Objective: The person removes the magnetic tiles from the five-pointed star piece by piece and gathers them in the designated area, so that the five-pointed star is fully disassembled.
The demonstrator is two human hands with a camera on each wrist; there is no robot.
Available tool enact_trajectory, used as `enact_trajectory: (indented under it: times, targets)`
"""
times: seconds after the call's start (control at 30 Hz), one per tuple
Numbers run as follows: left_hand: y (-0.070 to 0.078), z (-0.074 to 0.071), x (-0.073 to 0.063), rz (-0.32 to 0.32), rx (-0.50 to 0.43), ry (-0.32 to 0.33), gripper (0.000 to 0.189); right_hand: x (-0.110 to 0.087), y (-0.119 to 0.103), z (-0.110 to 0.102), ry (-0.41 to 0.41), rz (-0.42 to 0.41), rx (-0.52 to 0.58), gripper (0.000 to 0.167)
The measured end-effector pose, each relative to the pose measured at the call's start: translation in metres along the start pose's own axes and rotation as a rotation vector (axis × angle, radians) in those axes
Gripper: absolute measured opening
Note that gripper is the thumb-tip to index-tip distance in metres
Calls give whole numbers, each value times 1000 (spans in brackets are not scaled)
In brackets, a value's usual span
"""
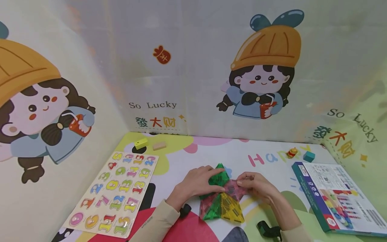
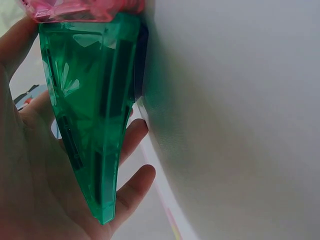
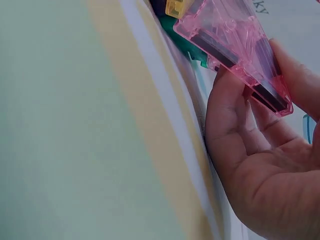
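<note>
In the head view, a cluster of see-through magnetic tiles stands mid-table. It has a yellow tile [image 1: 231, 209] and a green tile [image 1: 213, 210] in front, and a raised green tile [image 1: 219, 176] behind. My left hand [image 1: 193, 183] holds the cluster's left side, thumb and fingers around the green pieces. In the left wrist view a long green triangular tile [image 2: 92, 100] lies between thumb and fingers, below a pink tile [image 2: 80, 9]. On the right, my right hand [image 1: 257, 185] pinches a pink tile [image 3: 240, 55] between thumb and fingers, against the cluster.
A number puzzle board [image 1: 116, 191] lies at the left. A flat printed box [image 1: 341, 198] lies at the right, near a teal cube [image 1: 309, 156] and a small bear figure [image 1: 291, 153]. Yellow [image 1: 141, 143] and wooden blocks [image 1: 159, 145] sit at the back left.
</note>
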State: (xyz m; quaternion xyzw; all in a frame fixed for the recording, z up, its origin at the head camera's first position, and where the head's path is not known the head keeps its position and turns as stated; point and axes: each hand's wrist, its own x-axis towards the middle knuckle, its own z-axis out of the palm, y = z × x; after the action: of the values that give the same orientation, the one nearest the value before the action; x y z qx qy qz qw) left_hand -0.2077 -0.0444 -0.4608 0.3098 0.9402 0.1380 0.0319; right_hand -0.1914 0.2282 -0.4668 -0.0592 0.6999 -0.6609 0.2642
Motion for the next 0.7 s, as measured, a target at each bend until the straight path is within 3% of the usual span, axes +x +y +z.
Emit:
enact_trajectory:
  times: [0.5,0.7]
  targets:
    - [1,0,-1,1,2,-9,73,-3,5,5,23,-45,137,6]
    - [1,1,1,36,4,33,70,-5,5,7,65,-61,158,7]
